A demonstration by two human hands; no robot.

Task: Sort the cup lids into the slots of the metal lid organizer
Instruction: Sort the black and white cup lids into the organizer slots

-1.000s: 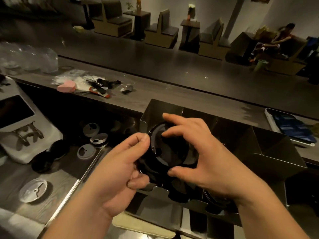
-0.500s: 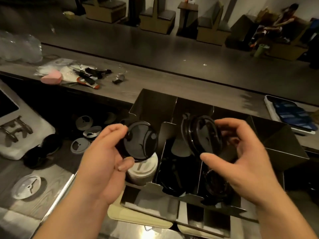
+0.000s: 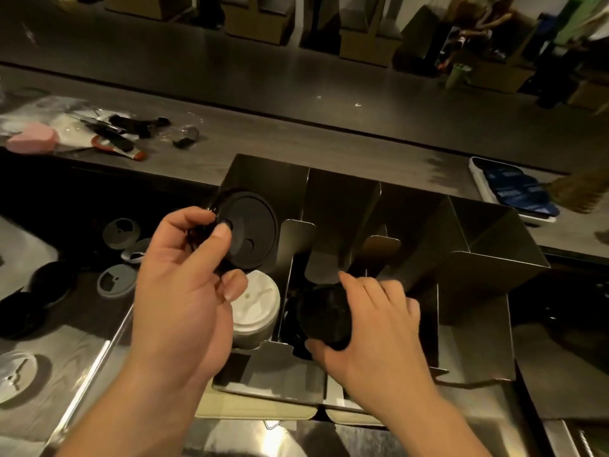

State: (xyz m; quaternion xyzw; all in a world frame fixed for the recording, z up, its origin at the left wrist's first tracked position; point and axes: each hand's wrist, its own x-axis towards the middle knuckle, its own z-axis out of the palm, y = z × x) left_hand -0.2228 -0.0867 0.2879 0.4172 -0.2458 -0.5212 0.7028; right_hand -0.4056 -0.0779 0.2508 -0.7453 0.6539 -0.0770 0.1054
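While both hands work over the metal lid organizer [image 3: 487,268], the items stand as follows.

Left hand [image 3: 184,291]: raised in front of the leftmost slot, thumb and fingers pinched on the rim of a black lid.
Black lid, left [image 3: 250,230]: held upright and tilted, flat face toward the camera, just beyond the left thumb and above the white stack.
White lid stack [image 3: 255,306]: sits in the leftmost slot, just right of the left palm and partly hidden by it.
Right hand [image 3: 379,334]: lowered into the second slot from the left, fingers and thumb closed around a dark stack.
Black lid stack [image 3: 324,316]: gripped by the right hand, down in the second slot; its edges are blurred and the count cannot be told.
Slots to the right of the right hand: dark inside; contents cannot be told.
Loose lids [image 3: 117,280]: pale and black discs lie on the lower counter, well left of the left hand.
Pink object [image 3: 33,141]: on the upper counter, far beyond and left of the left hand, among mixed clutter.
Tray [image 3: 514,189]: white-rimmed, blue contents, on the upper counter beyond and right of the right hand.
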